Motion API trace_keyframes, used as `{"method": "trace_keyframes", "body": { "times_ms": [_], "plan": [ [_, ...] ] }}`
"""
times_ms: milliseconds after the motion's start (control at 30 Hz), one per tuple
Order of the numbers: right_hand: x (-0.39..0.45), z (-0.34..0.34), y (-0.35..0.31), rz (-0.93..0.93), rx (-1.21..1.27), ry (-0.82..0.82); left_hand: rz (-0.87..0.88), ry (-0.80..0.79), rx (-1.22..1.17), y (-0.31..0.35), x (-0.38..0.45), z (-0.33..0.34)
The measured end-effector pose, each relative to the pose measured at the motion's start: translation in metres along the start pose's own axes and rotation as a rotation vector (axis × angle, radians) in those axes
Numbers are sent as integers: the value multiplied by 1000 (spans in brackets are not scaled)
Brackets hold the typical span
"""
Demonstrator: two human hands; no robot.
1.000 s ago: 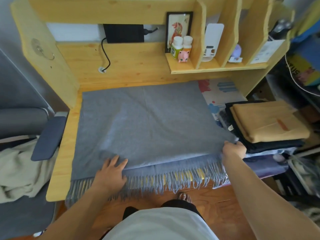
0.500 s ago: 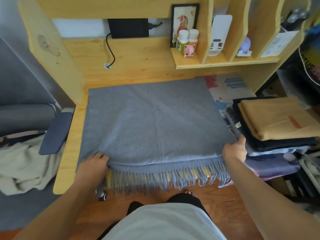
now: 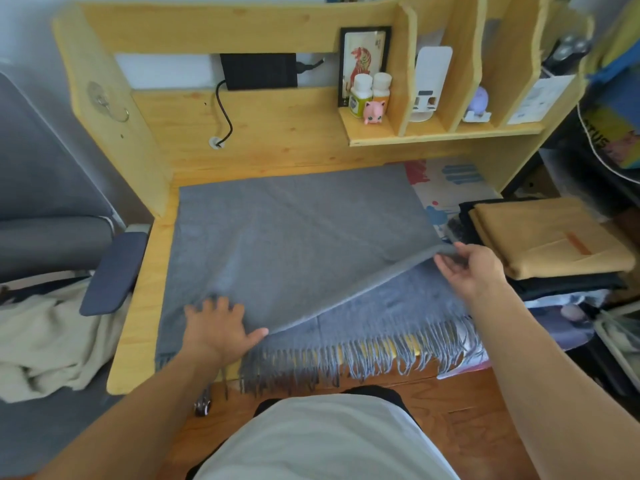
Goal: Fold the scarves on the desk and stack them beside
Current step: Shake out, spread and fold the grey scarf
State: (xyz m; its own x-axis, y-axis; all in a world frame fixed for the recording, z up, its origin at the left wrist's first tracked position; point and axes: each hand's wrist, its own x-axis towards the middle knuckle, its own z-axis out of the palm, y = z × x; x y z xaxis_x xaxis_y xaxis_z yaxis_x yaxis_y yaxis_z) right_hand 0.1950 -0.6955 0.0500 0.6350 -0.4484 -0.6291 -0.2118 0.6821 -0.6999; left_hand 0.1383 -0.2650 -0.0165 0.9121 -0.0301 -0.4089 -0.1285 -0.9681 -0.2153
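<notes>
A grey fringed scarf (image 3: pixel 294 237) lies doubled over on the wooden desk (image 3: pixel 138 306), its tassels hanging over the front edge. My left hand (image 3: pixel 218 329) presses flat on the scarf's near left part, fingers spread. My right hand (image 3: pixel 472 268) pinches the right corner of the top layer and holds it lifted, so the lower layer shows beneath. To the right stands a stack of folded scarves (image 3: pixel 550 244), a mustard one on top of black ones.
A low shelf (image 3: pixel 443 133) at the desk's back holds bottles, a pink toy and a framed picture. A printed mat (image 3: pixel 446 188) lies under the scarf's right side. An armchair (image 3: pixel 110 271) with a beige cloth (image 3: pixel 45 344) stands left of the desk.
My right hand has raised the top layer's right corner up and back, uncovering the lower layer. My left hand moved right, from gripping the left corner to pressing flat on the scarf.
</notes>
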Motion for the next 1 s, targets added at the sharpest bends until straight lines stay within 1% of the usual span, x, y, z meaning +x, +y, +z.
{"method": "trace_keyframes", "body": {
  "times_ms": [67, 100, 200, 267, 333, 400, 467, 533, 567, 600, 633, 700, 800, 900, 1000],
  "plan": [
    [-5, 5, -2, -6, 0, -6, 68, 124, -27, 33, 2, -5],
    [-6, 6, -2, -11, -3, 1, 86, 162, -42, 47, 3, -5],
    [-6, 1, -6, -28, 0, 24, 69, 176, -22, 59, 11, 0],
    [-5, -4, -10, -53, -26, 44, 56, 169, -3, 38, 12, 9],
    [-4, -11, -12, -89, -90, 63, 54, 164, -34, 4, 6, 20],
    [-6, -16, -10, -122, -179, 98, -7, 202, -79, -34, -1, 20],
    [-7, -19, -5, -198, -314, 185, -35, 368, -116, -66, -6, 14],
    [-9, -24, 0, -332, -606, 308, 9, 572, -135, -88, -7, 5],
    [-9, -27, 2, -396, -756, 365, 48, 644, -133, -93, -9, 2],
    [-10, -30, 3, -438, -873, 405, 87, 692, -119, -95, -12, 1],
    [-10, -34, 5, -451, -963, 428, 120, 706, -106, -95, -18, 2],
    [-9, -40, 11, -435, -1080, 441, 147, 662, -87, -90, -30, 14],
    [-9, -51, 29, -370, -1179, 449, 132, 499, -89, -81, -37, 44],
    [-4, -63, 48, -323, -1239, 451, 95, 352, -97, -74, -40, 66],
    [1, -69, 56, -291, -1277, 450, 57, 257, -112, -70, -41, 78]
  ]
}}
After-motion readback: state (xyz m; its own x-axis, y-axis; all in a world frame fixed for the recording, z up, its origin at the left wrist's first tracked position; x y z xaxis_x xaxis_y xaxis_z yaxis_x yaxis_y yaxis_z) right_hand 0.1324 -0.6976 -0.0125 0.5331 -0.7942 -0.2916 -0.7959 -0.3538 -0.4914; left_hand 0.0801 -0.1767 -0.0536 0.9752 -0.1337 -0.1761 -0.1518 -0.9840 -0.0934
